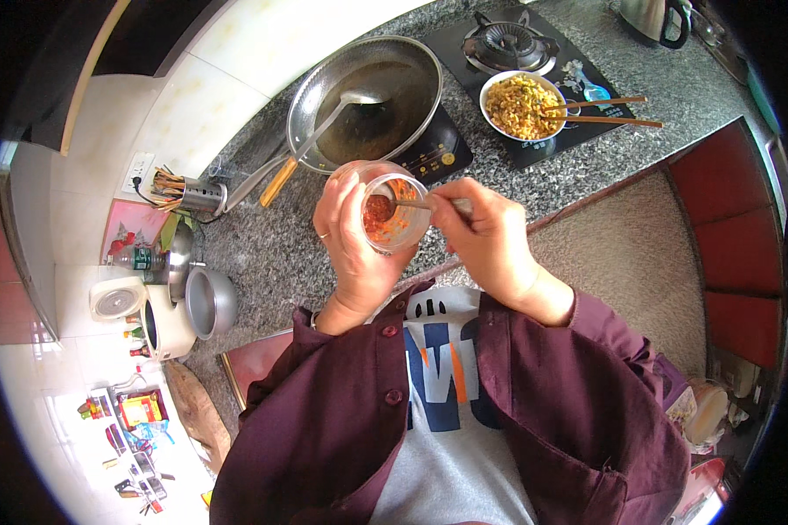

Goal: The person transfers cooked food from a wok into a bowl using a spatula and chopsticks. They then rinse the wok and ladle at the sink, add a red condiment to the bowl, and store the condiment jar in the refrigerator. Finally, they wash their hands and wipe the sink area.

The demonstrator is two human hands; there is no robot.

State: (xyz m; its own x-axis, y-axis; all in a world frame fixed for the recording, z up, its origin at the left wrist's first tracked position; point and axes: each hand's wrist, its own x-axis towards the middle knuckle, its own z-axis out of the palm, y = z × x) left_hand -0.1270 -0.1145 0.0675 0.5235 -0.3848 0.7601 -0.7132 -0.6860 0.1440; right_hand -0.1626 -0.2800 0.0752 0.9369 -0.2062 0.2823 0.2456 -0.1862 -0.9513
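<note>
My left hand (351, 243) is wrapped around a clear jar (404, 239), tilted so that its mouth faces me. Red chili paste (379, 209) lies in it and smears its inner wall. Between the fingers of my right hand (482, 230) is the handle of a metal spoon (415, 204), whose bowl reaches into the jar. Beyond my hands a wok (427, 115) stands on an induction cooker (446, 154), with a wooden-handled metal ladle (322, 131) resting in it. To the right, a white bowl (484, 98) of fried rice (519, 105) holds a pair of wooden chopsticks (620, 121).
A gas burner (511, 44) is behind the bowl, and a metal kettle (647, 16) stands at the upper right. Along the left wall are a chopstick holder (203, 195), a grey metal pot (210, 302), an open rice cooker (171, 325) and a wooden board (197, 407).
</note>
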